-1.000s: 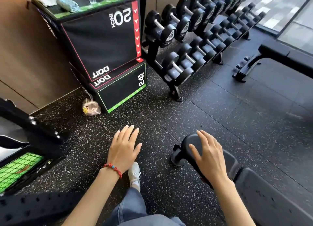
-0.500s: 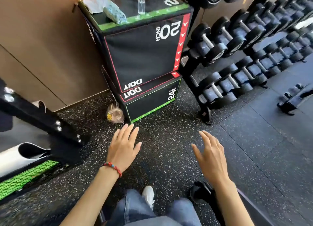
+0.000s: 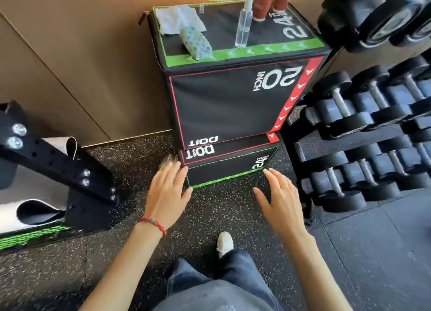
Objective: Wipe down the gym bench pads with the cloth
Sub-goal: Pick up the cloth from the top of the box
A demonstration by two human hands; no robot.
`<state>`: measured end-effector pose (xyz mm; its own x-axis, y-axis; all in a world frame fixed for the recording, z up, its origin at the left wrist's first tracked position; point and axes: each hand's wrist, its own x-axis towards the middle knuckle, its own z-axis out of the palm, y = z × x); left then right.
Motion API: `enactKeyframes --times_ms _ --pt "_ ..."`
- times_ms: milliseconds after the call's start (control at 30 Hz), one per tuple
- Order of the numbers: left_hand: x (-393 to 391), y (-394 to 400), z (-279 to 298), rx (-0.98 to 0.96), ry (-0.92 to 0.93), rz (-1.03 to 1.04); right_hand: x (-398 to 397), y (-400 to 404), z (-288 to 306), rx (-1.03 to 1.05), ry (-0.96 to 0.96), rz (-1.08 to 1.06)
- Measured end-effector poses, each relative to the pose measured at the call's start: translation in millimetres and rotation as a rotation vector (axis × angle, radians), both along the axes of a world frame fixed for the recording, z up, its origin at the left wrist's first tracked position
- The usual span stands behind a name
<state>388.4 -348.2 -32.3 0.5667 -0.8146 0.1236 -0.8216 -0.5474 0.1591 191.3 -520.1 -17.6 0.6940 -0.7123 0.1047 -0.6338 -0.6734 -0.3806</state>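
A white cloth (image 3: 177, 21) lies crumpled on the far left corner of the top plyo box (image 3: 233, 101), well apart from both hands, which hover low before the box's base. The left hand (image 3: 166, 194), with a red bead bracelet (image 3: 154, 224) at its wrist, has straight, spread fingers and holds nothing; the right hand (image 3: 281, 198) is likewise spread and empty. On the box top, left to right: one cloth, one patterned packet (image 3: 197, 45) (possibly tissues), one clear spray bottle (image 3: 243, 24), two red cups (image 3: 263, 4). Two boxes are stacked.
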Motion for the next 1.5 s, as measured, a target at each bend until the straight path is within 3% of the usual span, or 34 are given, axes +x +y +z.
enactKeyframes --times_ms 400,867,1167,1500 --pt "104.7 -105.6 34.9 -0.067 0.025 0.172 146.3 -136.4 24.3 0.039 -0.084 0.182" --pt "272.2 -194.8 47.6 -0.093 -0.006 0.095 338.0 -210.2 54.6 0.052 -0.203 0.153" --pt "295.3 -205.6 49.0 -0.105 0.021 0.226 422.8 -240.4 58.1 0.275 -0.106 0.122" --pt "290.0 -207.1 46.8 -0.106 0.044 0.295 460.2 -237.5 57.9 0.484 0.006 0.026"
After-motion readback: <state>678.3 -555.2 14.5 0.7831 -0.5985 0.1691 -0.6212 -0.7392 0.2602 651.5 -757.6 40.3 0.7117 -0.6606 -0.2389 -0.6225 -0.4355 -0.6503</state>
